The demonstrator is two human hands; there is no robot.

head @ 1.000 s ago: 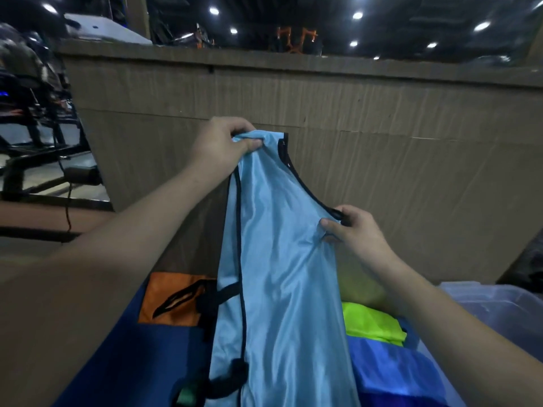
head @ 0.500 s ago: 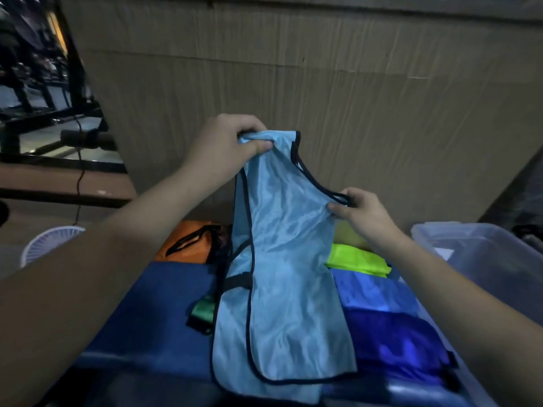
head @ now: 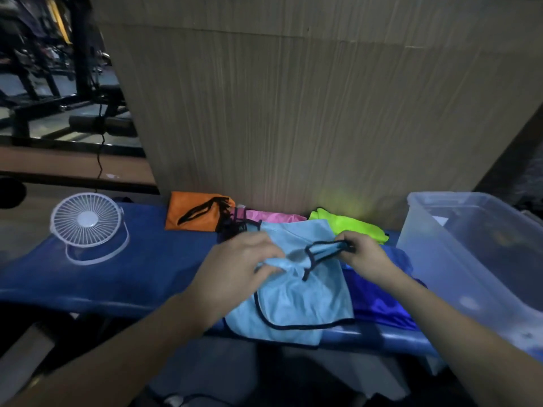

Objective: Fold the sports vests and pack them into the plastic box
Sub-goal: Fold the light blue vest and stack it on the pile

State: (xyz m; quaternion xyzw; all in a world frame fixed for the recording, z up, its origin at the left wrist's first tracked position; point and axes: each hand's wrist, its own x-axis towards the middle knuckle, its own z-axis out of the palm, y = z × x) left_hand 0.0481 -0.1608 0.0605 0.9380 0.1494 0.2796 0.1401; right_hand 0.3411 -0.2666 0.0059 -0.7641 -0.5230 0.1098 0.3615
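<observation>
**Hands gripping a light blue vest over the blue tabletop**

Left hand (head: 235,267) grips a bunched upper part of the light blue vest (head: 296,301), its fingers curled over the fabric. Right hand (head: 363,255) pinches the vest's black-trimmed strap, drawn taut between the two hands. The vest lies on the blue tabletop (head: 141,259), its lower hem hanging just over the near edge. At 3 o'clock from it, touching, lies a dark blue vest (head: 379,304); at 1 o'clock, a neon green vest (head: 352,226); at 12 o'clock, a pink vest (head: 270,215); at 11 o'clock, an orange vest (head: 199,212) with black trim. The clear plastic box (head: 458,248) stands at the far right of the tabletop, open-topped. A small white fan (head: 86,223) stands well apart at 9 o'clock. A wood-grain panel (head: 308,113) rises behind the vests.
</observation>
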